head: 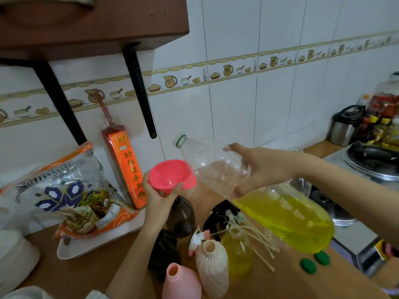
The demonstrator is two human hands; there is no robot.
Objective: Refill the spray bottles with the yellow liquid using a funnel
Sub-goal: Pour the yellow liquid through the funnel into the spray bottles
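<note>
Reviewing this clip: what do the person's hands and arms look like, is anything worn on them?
Both are bare. The left hand and right hand show no gloves, rings, watch or bracelets. Both forearms are uncovered as far as the picture shows; no sleeve is visible. Nails look short and unpainted.

Left hand (158, 196), raised at nine o'clock, pinches between thumb and fingers, forearm rising from six. Right hand (262, 169) reaches in from three, fingers curled in grasp.
</note>
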